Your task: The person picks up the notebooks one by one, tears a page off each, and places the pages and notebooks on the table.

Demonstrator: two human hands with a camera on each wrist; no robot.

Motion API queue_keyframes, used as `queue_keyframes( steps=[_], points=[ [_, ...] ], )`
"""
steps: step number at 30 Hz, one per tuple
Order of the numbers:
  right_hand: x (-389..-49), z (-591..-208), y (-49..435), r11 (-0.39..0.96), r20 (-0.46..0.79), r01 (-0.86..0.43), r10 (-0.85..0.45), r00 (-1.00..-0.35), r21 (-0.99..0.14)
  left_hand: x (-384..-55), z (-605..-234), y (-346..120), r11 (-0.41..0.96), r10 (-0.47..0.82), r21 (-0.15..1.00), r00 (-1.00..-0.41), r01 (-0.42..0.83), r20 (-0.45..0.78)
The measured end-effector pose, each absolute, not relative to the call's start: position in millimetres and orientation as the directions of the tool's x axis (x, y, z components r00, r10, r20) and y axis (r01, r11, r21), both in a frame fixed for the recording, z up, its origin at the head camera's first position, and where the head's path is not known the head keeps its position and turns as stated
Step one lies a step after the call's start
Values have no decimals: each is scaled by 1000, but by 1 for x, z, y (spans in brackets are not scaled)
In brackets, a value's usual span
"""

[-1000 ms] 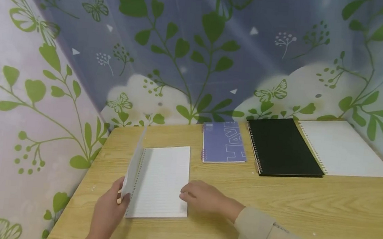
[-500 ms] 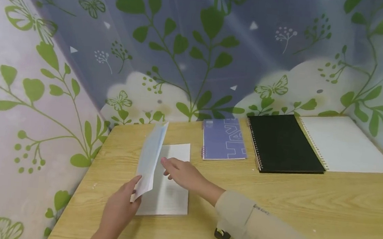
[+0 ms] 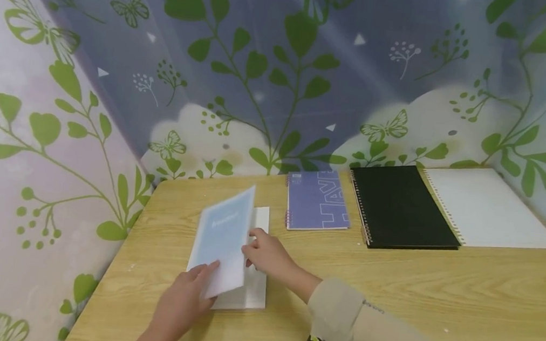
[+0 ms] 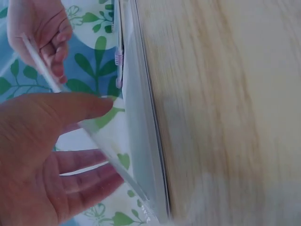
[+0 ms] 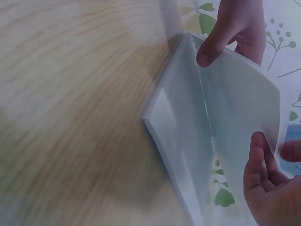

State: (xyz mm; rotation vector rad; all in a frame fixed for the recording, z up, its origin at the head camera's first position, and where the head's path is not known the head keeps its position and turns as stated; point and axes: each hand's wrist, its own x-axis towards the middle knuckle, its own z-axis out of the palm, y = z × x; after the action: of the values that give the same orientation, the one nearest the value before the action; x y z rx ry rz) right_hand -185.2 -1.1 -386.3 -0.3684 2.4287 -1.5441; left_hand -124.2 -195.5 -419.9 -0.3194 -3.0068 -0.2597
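Observation:
In the head view a spiral notebook [image 3: 224, 240] with a pale blue cover stands half open on the table, its cover tilted up over white pages [image 3: 255, 288]. My left hand [image 3: 181, 300] holds the cover near its lower left corner, with thumb and fingers on opposite sides of the sheet, as the left wrist view shows. At the cover's free right edge is my right hand [image 3: 268, 254], its curled fingers on the inner side and its thumb on the outer side. In the right wrist view the cover's inner face [image 5: 240, 103] shows between both hands.
Behind the notebook lies a purple spiral notebook [image 3: 316, 201] on the wooden table [image 3: 412, 302]. To its right are a black spiral book [image 3: 403, 209] and white spiral-bound paper [image 3: 489, 208]. A patterned cloth [image 3: 243, 70] hangs behind the table.
The notebook's cover has swung from nearly upright at the left over toward the right, so its blue outer face now shows. My left hand moved right with it; my right hand came to its edge.

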Motion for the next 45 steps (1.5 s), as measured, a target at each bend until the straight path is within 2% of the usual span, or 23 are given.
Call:
queue_keyframes(
  steps=[5, 15, 19, 25, 33, 45],
  points=[
    [-179, -401, 4, 455, -82, -68, -303, -950, -888, -120, -419, -193, 958, 213, 195, -977, 208, -2],
    [-165, -430, 12, 472, -62, -97, -309, -949, -876, -120, -427, -190, 926, 259, 307, -961, 218, -98],
    [-161, -437, 15, 515, -30, -160, -342, -939, -842, -119, -429, -188, 938, 255, 264, -963, 225, -86],
    [-157, -441, 14, 672, -33, -238, -364, -931, -701, -122, -426, -185, 958, 246, 171, -966, 230, -78],
    [-159, -445, 12, 810, 8, -327, -370, -929, -487, -126, -426, -182, 964, 229, 162, -969, 213, -89],
    [-165, -445, 8, 809, -3, -347, -395, -919, -474, -135, -425, -189, 970, 201, 162, -971, 179, -131]
  ],
)
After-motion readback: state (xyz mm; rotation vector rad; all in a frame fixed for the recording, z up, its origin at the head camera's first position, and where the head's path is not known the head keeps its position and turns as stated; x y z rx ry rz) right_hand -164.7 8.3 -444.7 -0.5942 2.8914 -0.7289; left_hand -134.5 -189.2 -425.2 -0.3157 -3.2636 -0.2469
